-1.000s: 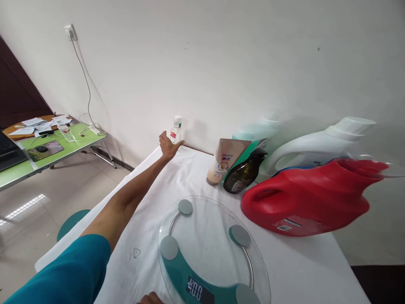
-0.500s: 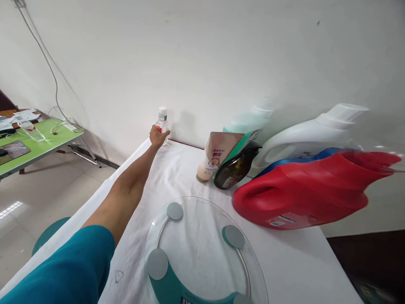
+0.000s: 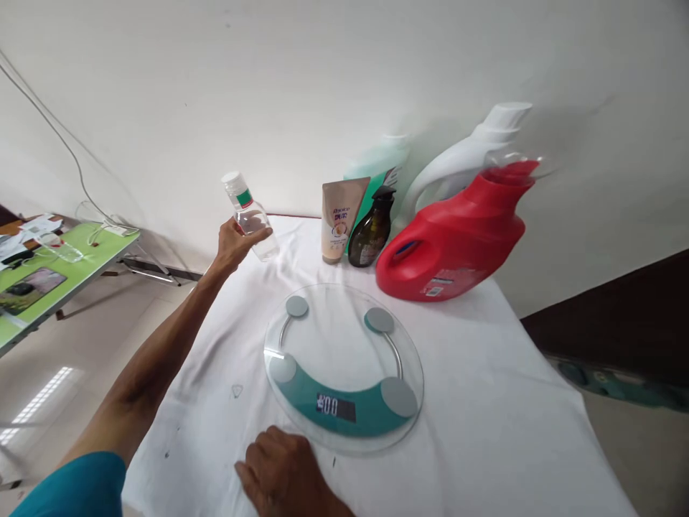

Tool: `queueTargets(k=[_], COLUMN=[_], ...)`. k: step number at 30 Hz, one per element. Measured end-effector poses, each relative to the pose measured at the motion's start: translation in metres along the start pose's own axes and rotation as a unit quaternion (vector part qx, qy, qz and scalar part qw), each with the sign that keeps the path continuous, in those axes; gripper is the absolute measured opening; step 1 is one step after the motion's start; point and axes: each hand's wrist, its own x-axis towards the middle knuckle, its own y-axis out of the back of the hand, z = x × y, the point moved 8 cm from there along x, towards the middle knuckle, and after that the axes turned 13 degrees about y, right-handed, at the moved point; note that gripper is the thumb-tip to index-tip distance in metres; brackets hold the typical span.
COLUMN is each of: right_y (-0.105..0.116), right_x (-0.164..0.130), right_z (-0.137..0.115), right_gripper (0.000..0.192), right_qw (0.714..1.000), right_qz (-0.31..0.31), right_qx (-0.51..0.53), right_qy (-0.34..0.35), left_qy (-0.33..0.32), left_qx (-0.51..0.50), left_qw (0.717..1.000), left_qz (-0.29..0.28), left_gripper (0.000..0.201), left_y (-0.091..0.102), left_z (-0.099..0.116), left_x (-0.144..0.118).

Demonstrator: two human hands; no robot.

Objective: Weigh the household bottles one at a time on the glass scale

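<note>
White-clothed table [image 3: 484, 431] takes up most of the view, pushed against a plain wall. Biggest thing on it is 1 red detergent jug [image 3: 452, 240], lying tilted with a small white label near its base, print too small to read. Behind it 1 white jug [image 3: 463, 161] and 1 pale green bottle [image 3: 380, 154], both a bit blurred. Then 1 round glass scale [image 3: 344, 362] with 4 grey pads and a teal band, display reads something like "00". Next to the jugs, 1 beige tube [image 3: 338, 219] standing on its cap with purple lettering I can't make out, and 1 dark pump bottle [image 3: 370, 233] touching it.

Left hand [image 3: 234, 244] is wrapped around 1 small clear bottle [image 3: 248, 214], white cap, green and red bits on the label, held tilted in the air above the table's far left part, well off the scale. Right hand [image 3: 283, 470] rests knuckles up on the cloth just beside the scale's near rim, fingers curled loosely, holding nothing that I can see.

Off left there's 1 green side table [image 3: 80, 251] with papers on it
</note>
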Motion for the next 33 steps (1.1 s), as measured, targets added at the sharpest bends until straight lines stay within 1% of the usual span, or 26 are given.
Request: queueTargets(k=[1,3,5,8,10,12,14,16,20,24,27,29,31,33], right_y=[0.007,0.017,0.019,0.011,0.004,0.0,-0.002,-0.002,-0.001,0.0,0.0,0.0,0.0,-0.001], right_x=[0.003,0.007,0.009,0.008,0.007,0.006,0.006,0.006,0.008,0.01,0.009,0.008,0.007,0.006], right_z=[0.0,-0.001,-0.002,-0.004,-0.005,-0.005,-0.005,-0.006,-0.007,-0.007,-0.006,-0.006,-0.006,-0.006], right_gripper=[0.024,0.023,0.024,0.025,0.026,0.025,0.025,0.024,0.025,0.027,0.028,0.029,0.028,0.028], right_qw=[1.0,1.0,0.999,0.998,0.995,0.992,0.99,0.989,0.987,0.986,0.987,0.988,0.989,0.99], right_qz=[-0.009,-0.017,-0.029,-0.064,-0.091,-0.115,-0.133,-0.143,-0.154,-0.162,-0.159,-0.153,-0.144,-0.136], right_qx=[0.011,0.015,0.005,-0.017,-0.027,-0.033,-0.035,-0.032,-0.028,-0.029,-0.026,-0.025,-0.026,-0.032], right_qy=[0.001,0.01,0.018,0.024,0.025,0.026,0.026,0.027,0.026,0.023,0.024,0.027,0.028,0.027], left_qy=[0.0,0.003,0.011,0.027,0.035,0.04,0.039,0.029,0.008,0.003,0.003,-0.006,-0.021,-0.015], left_qx=[-0.011,-0.028,-0.035,-0.034,-0.033,-0.028,-0.012,0.01,0.047,0.069,0.064,0.044,0.016,-0.021], left_qw=[0.999,0.992,0.985,0.976,0.97,0.966,0.965,0.967,0.969,0.967,0.965,0.961,0.957,0.959], left_qz=[-0.046,-0.123,-0.169,-0.215,-0.237,-0.253,-0.26,-0.254,-0.241,-0.245,-0.253,-0.272,-0.29,-0.281], left_gripper=[0.052,0.051,0.051,0.053,0.054,0.053,0.05,0.05,0.053,0.055,0.057,0.062,0.068,0.062], left_y=[-0.006,-0.022,-0.04,-0.067,-0.084,-0.098,-0.107,-0.11,-0.111,-0.114,-0.114,-0.112,-0.106,-0.093], left_z=[0.011,0.03,0.041,0.043,0.038,0.032,0.027,0.025,0.025,0.023,0.022,0.025,0.029,0.026], left_x=[-0.02,-0.061,-0.098,-0.143,-0.165,-0.181,-0.191,-0.195,-0.196,-0.196,-0.198,-0.199,-0.197,-0.186])
